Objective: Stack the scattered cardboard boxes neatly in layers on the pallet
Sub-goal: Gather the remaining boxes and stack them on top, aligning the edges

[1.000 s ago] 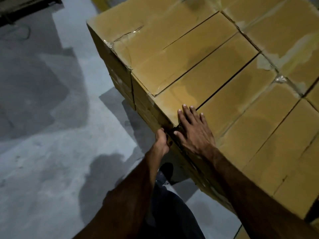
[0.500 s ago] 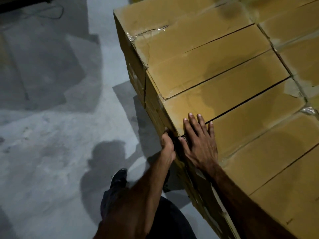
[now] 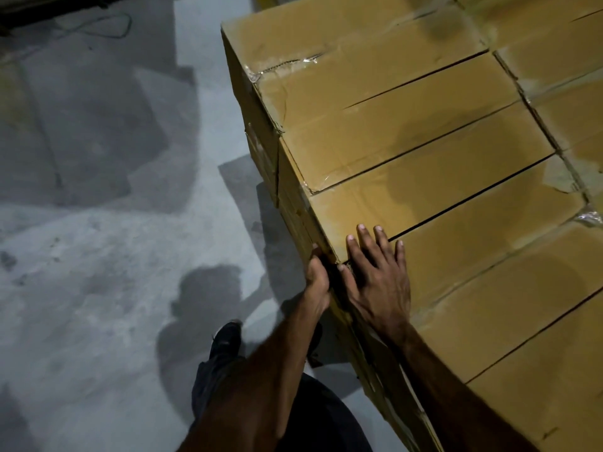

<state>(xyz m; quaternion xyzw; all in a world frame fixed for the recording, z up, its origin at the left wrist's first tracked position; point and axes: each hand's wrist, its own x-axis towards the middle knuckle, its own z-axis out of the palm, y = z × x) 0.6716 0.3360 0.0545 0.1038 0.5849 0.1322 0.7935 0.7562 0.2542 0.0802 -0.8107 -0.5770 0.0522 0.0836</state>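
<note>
Pressing flat-palmed, our right hand (image 3: 378, 278) steadies the near-left top box (image 3: 473, 252); left hand (image 3: 317, 282) grips its side. Risk: an uneven shove skews it, leaving overhang.

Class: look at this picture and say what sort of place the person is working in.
Probably a warehouse or storeroom: taped cardboard boxes stacked tightly in layers, a bare grey concrete floor, and dim lighting.

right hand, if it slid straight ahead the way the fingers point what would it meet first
Nothing raised: the right hand lies flat on the cardboard boxes, and would probably just cross the dark seam beyond its fingertips.
</note>
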